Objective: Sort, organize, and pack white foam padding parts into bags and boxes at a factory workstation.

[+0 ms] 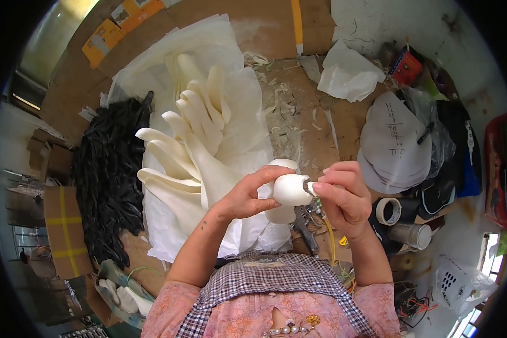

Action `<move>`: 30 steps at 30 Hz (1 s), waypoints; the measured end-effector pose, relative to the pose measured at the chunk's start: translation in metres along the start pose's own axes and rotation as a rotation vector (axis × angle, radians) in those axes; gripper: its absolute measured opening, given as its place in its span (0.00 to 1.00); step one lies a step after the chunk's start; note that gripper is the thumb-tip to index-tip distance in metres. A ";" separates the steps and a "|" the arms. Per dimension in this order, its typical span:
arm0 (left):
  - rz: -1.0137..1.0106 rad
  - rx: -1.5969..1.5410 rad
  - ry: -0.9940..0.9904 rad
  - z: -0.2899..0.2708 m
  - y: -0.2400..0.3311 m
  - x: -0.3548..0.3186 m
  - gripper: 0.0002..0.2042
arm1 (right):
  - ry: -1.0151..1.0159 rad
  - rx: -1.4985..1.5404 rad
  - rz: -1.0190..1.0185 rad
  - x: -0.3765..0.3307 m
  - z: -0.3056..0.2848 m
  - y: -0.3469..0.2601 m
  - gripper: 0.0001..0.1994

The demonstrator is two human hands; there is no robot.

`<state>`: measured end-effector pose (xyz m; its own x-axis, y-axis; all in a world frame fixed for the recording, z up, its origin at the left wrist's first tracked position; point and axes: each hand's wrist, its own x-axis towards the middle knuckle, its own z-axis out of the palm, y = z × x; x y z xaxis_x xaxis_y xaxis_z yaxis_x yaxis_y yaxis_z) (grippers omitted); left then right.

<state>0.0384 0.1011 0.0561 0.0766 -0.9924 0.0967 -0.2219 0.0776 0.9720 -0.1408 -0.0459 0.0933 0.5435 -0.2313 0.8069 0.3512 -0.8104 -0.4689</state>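
Observation:
A smooth white rounded piece (292,190) with a ragged dark edge at its right end is held in front of my chest. My left hand (248,190) is closed round its left side, thumb below and fingers above. My right hand (346,194) pinches at the ragged end, and the fingertips hide the exact spot they grip. More white surface shows behind and below the piece; I cannot tell whether it belongs to it. Long cream curved pieces (203,121) with rounded tips lie heaped to the left on a white sheet (239,93).
Black strip-like pieces (110,169) are piled at far left. Pale shavings (284,107) litter the brown board. A grey air-gun-like tool (305,230) with a yellow hose lies below my hands. At right are grey paper templates (397,141), a tape roll (388,211) and a metal can (414,235).

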 end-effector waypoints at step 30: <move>0.039 0.008 -0.001 -0.002 -0.001 0.002 0.27 | 0.065 0.397 0.445 -0.019 0.012 -0.003 0.07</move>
<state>0.0405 0.0995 0.0560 0.0667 -0.9887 0.1339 -0.2328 0.1151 0.9657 -0.1431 -0.0322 0.0749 0.6600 -0.5450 0.5170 0.3655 -0.3683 -0.8548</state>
